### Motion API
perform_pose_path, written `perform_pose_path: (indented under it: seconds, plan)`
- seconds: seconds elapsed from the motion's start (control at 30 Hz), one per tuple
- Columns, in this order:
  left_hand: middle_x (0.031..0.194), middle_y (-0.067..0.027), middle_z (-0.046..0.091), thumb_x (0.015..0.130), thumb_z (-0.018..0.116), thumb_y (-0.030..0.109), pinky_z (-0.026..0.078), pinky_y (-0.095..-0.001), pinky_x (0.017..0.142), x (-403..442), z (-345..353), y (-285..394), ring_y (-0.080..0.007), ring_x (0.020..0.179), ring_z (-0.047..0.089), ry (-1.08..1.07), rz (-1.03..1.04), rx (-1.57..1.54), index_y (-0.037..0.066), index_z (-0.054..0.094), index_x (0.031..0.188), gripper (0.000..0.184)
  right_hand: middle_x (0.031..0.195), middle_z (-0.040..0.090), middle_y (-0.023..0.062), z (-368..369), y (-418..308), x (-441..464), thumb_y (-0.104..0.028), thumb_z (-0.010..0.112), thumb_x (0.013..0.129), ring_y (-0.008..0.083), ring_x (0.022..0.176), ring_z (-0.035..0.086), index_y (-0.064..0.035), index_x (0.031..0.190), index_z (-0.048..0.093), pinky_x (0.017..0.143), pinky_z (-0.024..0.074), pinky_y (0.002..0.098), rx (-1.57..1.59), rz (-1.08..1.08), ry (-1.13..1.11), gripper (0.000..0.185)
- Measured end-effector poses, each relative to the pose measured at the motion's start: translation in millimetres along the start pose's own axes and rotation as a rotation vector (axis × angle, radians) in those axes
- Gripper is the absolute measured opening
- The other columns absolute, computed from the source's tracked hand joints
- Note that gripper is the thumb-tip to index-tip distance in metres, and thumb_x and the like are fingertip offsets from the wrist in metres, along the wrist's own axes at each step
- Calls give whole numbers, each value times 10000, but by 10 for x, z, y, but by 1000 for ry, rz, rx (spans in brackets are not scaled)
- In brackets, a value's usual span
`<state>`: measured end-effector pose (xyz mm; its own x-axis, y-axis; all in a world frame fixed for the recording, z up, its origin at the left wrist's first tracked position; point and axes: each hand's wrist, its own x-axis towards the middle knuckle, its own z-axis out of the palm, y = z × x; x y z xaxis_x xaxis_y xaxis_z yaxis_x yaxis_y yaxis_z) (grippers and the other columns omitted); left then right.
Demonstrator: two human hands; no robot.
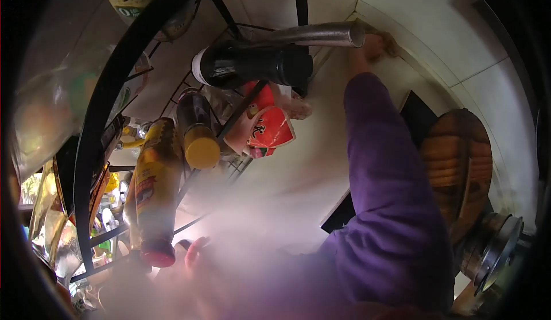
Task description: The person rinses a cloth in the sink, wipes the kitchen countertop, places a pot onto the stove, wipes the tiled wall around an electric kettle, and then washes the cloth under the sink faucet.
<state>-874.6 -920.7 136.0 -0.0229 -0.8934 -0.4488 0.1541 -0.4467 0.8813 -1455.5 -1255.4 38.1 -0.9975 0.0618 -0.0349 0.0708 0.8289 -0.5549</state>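
My right hand (379, 45), at the end of a purple sleeve (381, 142), reaches far out to the seam between the pale surface and the tiled wall. It is beside the open end of a silvery metal tube (321, 34); its fingers are dim, and whether they hold something is unclear. My left hand (196, 253) shows only as a few reddish fingers in haze, close to the red cap of a yellow-labelled bottle (154, 185). Whether it touches that bottle, I cannot make out. A dark bottle with a yellow cap (200, 130) stands nearby.
A black wire rack (94, 142) holds bottles, including a black one (247, 64), and a red printed packet (270, 129). On the right are a round wooden lid or board (458, 159) and a metal pot (496, 251). Whitish haze blurs the lower middle.
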Motion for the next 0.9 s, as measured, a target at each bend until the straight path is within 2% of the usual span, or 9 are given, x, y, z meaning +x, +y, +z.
perform_pose_path:
  seconds: [0.07, 0.1, 0.17, 0.23, 0.27, 0.33, 0.47, 0.57, 0.9]
  plan:
    - [1158, -189, 524, 831, 590, 205, 454, -377, 874, -25, 4, -2, -281, 992, 574, -21, 16, 13, -26, 458, 1168, 430, 1150, 465, 182, 79, -48, 83, -178, 551, 841, 246, 976, 550, 37, 1114, 469, 792, 471, 331, -64, -36, -66, 358]
    - [1158, -189, 524, 831, 590, 205, 454, -377, 874, -34, 59, 18, -281, 992, 574, -23, 10, 13, -26, 458, 1168, 430, 1118, 494, 182, 122, -77, 287, -174, 559, 834, 261, 947, 566, 22, 1092, 495, 774, 481, 344, -435, -544, -383, 330]
    - [1157, -181, 525, 833, 588, 209, 449, -380, 879, -33, 40, -24, -277, 993, 572, -8, -8, -4, -27, 457, 1168, 431, 1086, 523, 182, 206, -103, 356, -169, 568, 827, 276, 919, 581, 7, 1069, 522, 756, 490, 356, -803, -1051, -698, 302]
    - [1156, -180, 525, 834, 587, 210, 447, -382, 882, -54, 41, 1, -277, 992, 572, 15, 8, 4, -28, 457, 1168, 431, 1026, 576, 188, 345, -163, -30, -169, 606, 787, 293, 955, 571, -11, 1082, 525, 743, 490, 379, 269, -166, -293, 345]
    - [1155, -178, 525, 835, 586, 212, 444, -384, 885, -94, 29, -3, -277, 991, 572, 32, 21, -1, -29, 456, 1169, 432, 1026, 576, 188, 453, -94, -7, -169, 606, 787, 293, 955, 571, -11, 1082, 525, 743, 490, 379, 266, -166, -302, 345]
    - [1161, -173, 521, 836, 584, 214, 441, -386, 887, -152, -50, -23, -276, 993, 570, 19, 33, -24, -28, 454, 1173, 435, 1027, 581, 215, 538, -24, 143, -138, 584, 785, 309, 960, 567, 5, 1102, 513, 760, 485, 397, 289, -422, -259, 355]
    - [1176, -161, 512, 830, 589, 229, 443, -383, 885, -246, -219, -93, -273, 1008, 562, 2, 21, -26, -24, 443, 1187, 462, 1057, 567, 219, 280, 143, 201, -93, 531, 803, 314, 967, 564, 7, 1112, 509, 782, 473, 397, 358, -628, -337, 325]
    - [1182, -165, 506, 828, 591, 235, 444, -380, 883, -244, -320, -170, -270, 1007, 562, 10, 38, -37, -24, 442, 1189, 468, 1049, 573, 204, 92, 254, 161, -70, 502, 801, 324, 974, 556, 14, 1134, 492, 822, 446, 401, -57, -798, -258, 343]
    - [1201, -175, 495, 829, 588, 260, 420, -378, 910, -216, -684, -285, -262, 1013, 561, -89, 191, 91, -25, 434, 1209, 500, 843, 592, 225, -96, 1010, -776, -26, 477, 698, 388, 856, 563, -25, 924, 590, 728, 436, 438, 440, -1132, -337, 253]
